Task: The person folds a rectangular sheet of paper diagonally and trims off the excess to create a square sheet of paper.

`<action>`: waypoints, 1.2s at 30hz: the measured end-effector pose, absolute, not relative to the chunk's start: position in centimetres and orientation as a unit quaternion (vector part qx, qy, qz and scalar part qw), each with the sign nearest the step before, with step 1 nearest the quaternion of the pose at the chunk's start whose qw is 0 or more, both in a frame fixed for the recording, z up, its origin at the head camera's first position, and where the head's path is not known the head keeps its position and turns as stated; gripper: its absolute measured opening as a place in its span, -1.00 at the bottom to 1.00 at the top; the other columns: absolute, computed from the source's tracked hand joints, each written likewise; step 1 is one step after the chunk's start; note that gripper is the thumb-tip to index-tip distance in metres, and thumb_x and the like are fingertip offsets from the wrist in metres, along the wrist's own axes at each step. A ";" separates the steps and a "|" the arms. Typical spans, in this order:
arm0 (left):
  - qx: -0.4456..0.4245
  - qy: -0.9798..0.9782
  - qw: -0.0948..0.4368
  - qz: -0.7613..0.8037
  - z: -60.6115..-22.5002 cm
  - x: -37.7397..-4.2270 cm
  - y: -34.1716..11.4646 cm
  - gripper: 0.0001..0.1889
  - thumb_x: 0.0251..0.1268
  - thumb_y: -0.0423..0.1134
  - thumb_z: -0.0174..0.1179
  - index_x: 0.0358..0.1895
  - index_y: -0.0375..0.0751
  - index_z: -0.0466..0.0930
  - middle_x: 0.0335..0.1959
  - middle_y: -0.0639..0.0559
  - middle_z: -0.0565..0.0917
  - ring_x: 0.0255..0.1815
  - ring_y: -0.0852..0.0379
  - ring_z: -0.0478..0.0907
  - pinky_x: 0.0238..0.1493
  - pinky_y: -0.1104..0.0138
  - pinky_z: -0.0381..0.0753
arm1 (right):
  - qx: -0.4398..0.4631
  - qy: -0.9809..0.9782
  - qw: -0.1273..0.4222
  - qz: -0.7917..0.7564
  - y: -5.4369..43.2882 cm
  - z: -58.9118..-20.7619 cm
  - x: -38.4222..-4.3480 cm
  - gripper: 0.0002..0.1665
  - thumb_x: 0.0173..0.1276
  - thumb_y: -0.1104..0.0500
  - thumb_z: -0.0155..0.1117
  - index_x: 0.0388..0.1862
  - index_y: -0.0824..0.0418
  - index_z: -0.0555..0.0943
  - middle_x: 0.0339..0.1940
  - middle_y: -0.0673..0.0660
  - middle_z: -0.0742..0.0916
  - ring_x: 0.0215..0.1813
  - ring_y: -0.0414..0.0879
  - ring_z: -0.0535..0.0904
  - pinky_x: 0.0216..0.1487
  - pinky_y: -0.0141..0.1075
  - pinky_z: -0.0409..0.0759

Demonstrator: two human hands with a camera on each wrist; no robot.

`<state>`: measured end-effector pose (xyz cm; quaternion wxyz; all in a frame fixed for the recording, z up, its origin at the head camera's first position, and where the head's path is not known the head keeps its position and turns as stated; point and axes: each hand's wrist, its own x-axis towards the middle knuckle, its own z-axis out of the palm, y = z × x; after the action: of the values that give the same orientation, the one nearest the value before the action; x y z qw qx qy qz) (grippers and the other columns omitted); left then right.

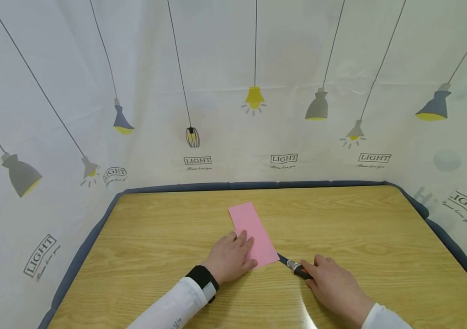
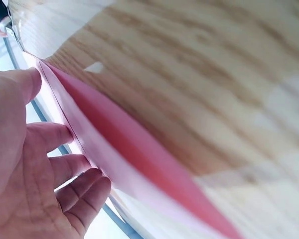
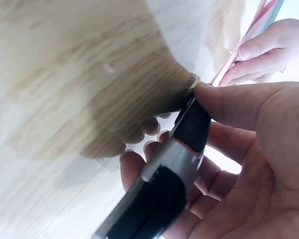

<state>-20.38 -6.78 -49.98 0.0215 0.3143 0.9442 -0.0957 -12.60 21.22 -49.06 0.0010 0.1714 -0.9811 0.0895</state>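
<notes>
A pink paper rectangle (image 1: 257, 230) lies on the wooden table; in the left wrist view it appears as folded paper (image 2: 139, 159), its two layers bowed apart. My left hand (image 1: 230, 258) rests on the paper's lower left part, fingers and thumb spread across it. Between the thumb and fingers of my right hand (image 1: 336, 284) is a utility knife (image 1: 300, 270) with a black, silver and orange handle. Its dark blade points left and reaches the paper's lower right corner; whether it lies between the layers cannot be told. The right wrist view shows the knife handle (image 3: 172, 184) up close.
The wood-grain table (image 1: 155, 228) has a dark blue padded edge (image 1: 217, 186) along its back and sides. Around it hangs a white sheet (image 1: 225, 55) printed with lamps and lettering. A black band (image 1: 202, 278) circles the left wrist.
</notes>
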 end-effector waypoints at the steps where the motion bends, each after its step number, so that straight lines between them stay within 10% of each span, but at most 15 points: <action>1: 0.313 0.945 0.021 -0.095 -50.0 -20.4 -6.8 -0.25 0.54 0.35 -0.13 0.57 -0.03 0.31 0.54 -0.08 0.35 0.15 0.04 0.41 0.09 0.32 0.46 | 0.172 -0.981 0.002 0.090 21.2 -49.0 -12.6 -0.46 0.28 0.09 0.52 0.24 0.17 0.69 -0.32 -0.02 0.53 -0.35 -0.14 0.39 -0.48 -0.26 0.43; 11: 0.302 0.951 0.032 -0.061 -49.9 -20.0 -6.8 -0.22 0.55 0.31 -0.06 0.56 -0.21 0.29 0.56 -0.13 0.31 0.55 -0.05 0.24 0.52 0.10 0.21 | 0.171 -0.982 0.007 0.083 21.3 -48.9 -12.7 -0.48 0.27 0.09 0.53 0.21 0.14 0.71 -0.34 -0.05 0.52 -0.36 -0.17 0.36 -0.52 -0.31 0.38; 36: 0.320 0.945 0.065 -0.028 -49.4 -20.5 -7.3 -0.29 0.60 0.22 -0.08 0.55 -0.21 0.31 0.57 -0.11 0.29 0.58 -0.05 0.19 0.54 0.16 0.17 | 0.225 -0.971 0.033 0.075 21.4 -49.2 -14.3 -0.47 0.33 0.12 0.48 0.29 0.00 0.68 -0.30 -0.12 0.49 -0.31 -0.21 0.37 -0.41 -0.33 0.42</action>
<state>-20.50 -7.27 -49.41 0.0646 0.3198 0.9449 -0.0283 -14.26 21.45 -49.20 0.0329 0.2254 -0.9708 0.0748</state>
